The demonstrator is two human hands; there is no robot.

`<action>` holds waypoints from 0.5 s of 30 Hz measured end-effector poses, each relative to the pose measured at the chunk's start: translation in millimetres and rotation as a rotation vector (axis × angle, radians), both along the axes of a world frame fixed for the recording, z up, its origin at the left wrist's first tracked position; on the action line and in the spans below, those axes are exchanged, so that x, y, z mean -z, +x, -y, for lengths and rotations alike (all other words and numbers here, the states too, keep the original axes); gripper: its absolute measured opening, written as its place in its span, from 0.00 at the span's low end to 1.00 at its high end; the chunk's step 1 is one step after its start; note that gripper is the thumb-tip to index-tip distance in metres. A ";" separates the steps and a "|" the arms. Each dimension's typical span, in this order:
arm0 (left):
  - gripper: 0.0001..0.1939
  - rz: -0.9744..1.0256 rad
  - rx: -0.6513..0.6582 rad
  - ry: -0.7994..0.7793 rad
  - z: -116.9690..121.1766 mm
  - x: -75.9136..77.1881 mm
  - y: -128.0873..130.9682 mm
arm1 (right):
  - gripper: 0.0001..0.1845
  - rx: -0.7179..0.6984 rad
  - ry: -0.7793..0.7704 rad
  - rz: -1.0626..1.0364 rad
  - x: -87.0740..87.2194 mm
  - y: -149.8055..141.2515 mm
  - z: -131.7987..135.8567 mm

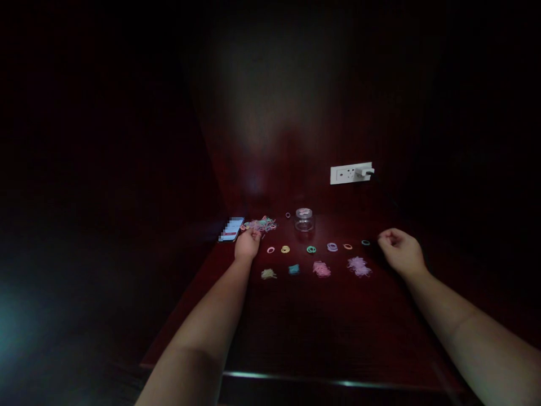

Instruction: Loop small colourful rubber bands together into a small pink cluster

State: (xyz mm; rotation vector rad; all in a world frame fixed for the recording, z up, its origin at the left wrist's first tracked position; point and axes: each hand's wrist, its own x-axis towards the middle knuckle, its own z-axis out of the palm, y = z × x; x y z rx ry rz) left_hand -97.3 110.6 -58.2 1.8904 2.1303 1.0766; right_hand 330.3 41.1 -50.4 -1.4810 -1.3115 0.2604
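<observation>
Table (pixel 296 327) carries all. Right hand (pixel 401 251) right of ring row, left hand (pixel 247 246) at pile's near side; both grips curled, can't tell fingertip gap or contents. Pile (pixel 262 225): bands likely featherlight, stretchy, tangle-prone; pinch loose edge strands. Rings (pixel 332 249): probably soft, springy; pinch rim.
</observation>
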 end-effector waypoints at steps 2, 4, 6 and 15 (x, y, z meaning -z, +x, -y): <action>0.07 0.028 0.019 0.006 0.1 0.1 0.1 | 0.06 0.008 -0.002 0.007 -1.2 -0.5 0.9; 0.06 0.057 0.045 0.016 1.4 -0.1 0.9 | 0.06 0.011 0.002 0.019 -2.0 -0.9 1.9; 0.05 0.083 0.080 0.039 4.9 -0.5 2.2 | 0.07 0.007 0.008 0.033 -2.2 -1.3 2.9; 0.06 0.096 0.308 0.223 53.8 -26.1 35.4 | 0.07 -0.176 0.165 0.215 -16.9 -44.0 18.9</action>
